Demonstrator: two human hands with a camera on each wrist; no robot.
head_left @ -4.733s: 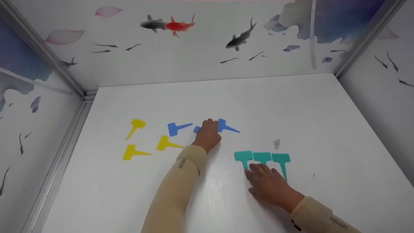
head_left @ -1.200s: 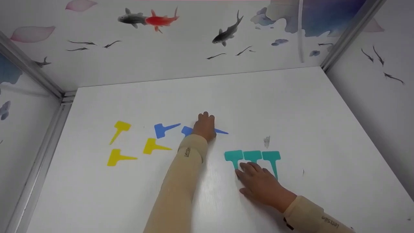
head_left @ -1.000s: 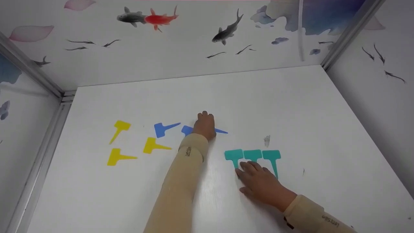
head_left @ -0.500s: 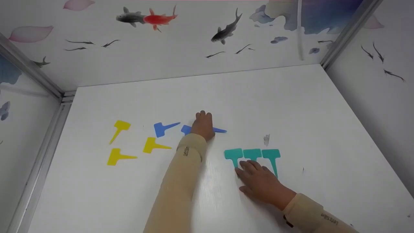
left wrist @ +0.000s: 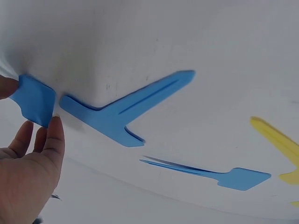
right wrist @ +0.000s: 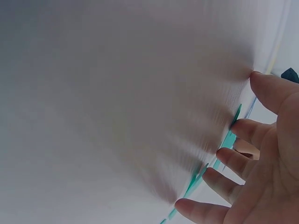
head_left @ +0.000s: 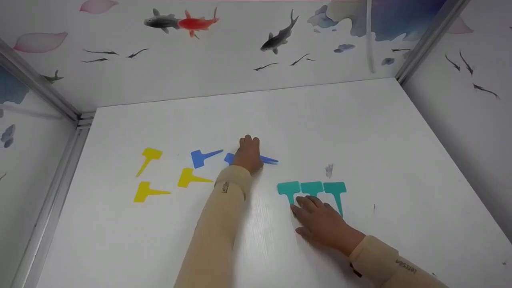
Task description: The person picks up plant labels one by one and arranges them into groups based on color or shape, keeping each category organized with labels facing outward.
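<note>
My left hand [head_left: 249,155] pinches the rightmost blue T-shaped plant label [left wrist: 36,100] between thumb and fingers. In the head view the hand covers its head, and only the stem shows on the right. Close beside it lies the middle blue label [left wrist: 105,119], partly hidden by the hand in the head view. A third blue label [head_left: 199,158] lies further left. My right hand [head_left: 324,224] rests with spread fingers on the lower part of the teal label row. The left teal label [head_left: 289,187], middle teal label [head_left: 311,187] and right teal label [head_left: 335,187] stand side by side.
Three yellow labels lie at the left: an upper one [head_left: 152,154], a lower one [head_left: 143,193] and one nearer the blue labels [head_left: 186,177]. The white table [head_left: 360,120] meets patterned walls at the back and sides. A grey smudge [head_left: 329,170] marks the tabletop.
Since the oldest frame, my left hand has gone from the middle blue label to the rightmost one. Lately it has shifted slightly left with that label. The right hand keeps its place on the teal labels.
</note>
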